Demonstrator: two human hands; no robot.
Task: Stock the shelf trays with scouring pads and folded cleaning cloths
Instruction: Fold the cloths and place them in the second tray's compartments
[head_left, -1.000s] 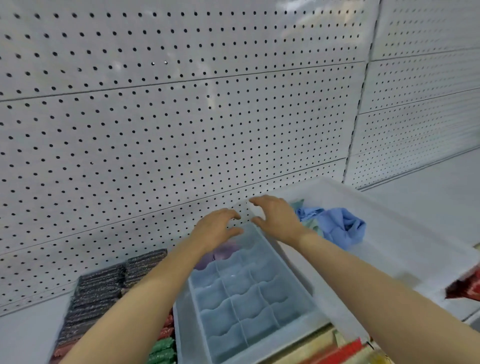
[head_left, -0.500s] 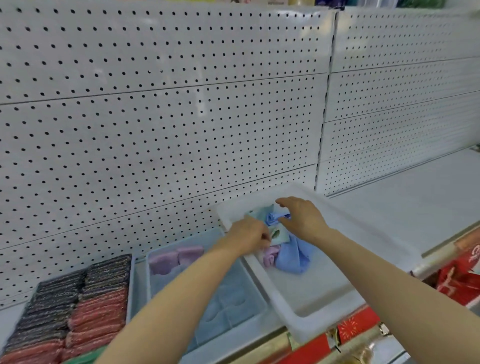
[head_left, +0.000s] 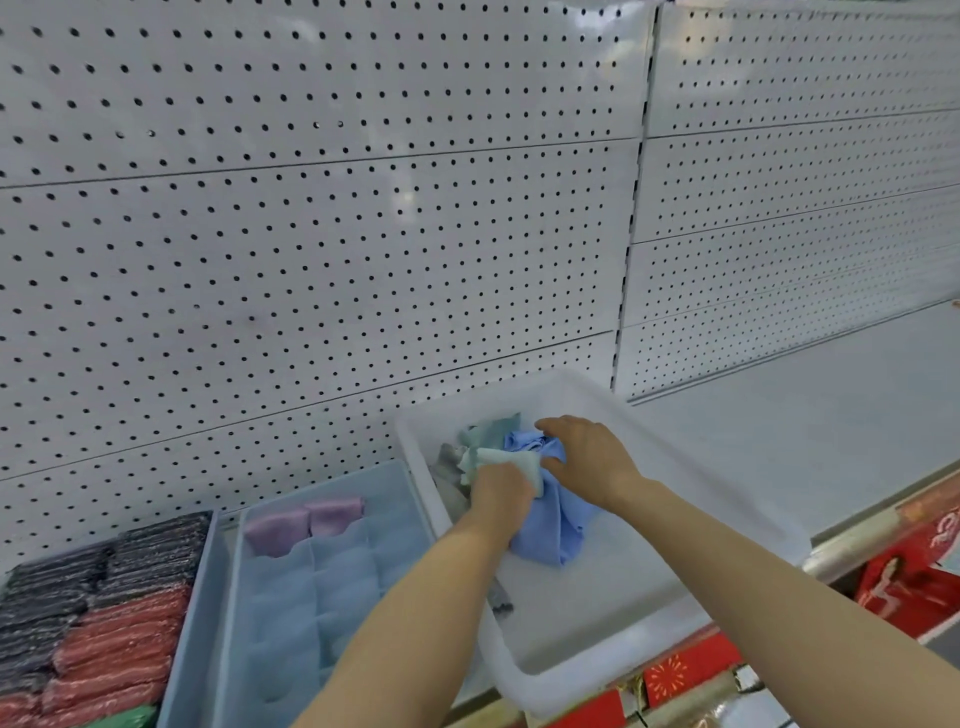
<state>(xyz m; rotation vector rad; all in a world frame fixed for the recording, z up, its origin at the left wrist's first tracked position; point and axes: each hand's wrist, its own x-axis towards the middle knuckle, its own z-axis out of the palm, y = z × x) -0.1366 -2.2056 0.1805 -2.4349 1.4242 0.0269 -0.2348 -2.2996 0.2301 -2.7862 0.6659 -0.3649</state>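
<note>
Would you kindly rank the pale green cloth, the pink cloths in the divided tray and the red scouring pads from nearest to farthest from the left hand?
1. Pale green cloth: gripped by the left hand, in the white tub.
2. Pink cloths: to the left, rear cells of the divided tray.
3. Red scouring pads: far left tray.

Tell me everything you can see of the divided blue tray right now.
The divided tray is pale translucent blue plastic, split by wavy partitions into small cells. It sits level on the shelf between the tray of scouring pads and the white bin. Two folded purple cloths fill back cells; the other visible cells look empty. Neither hand touches it; a forearm hides its front right corner.
</note>
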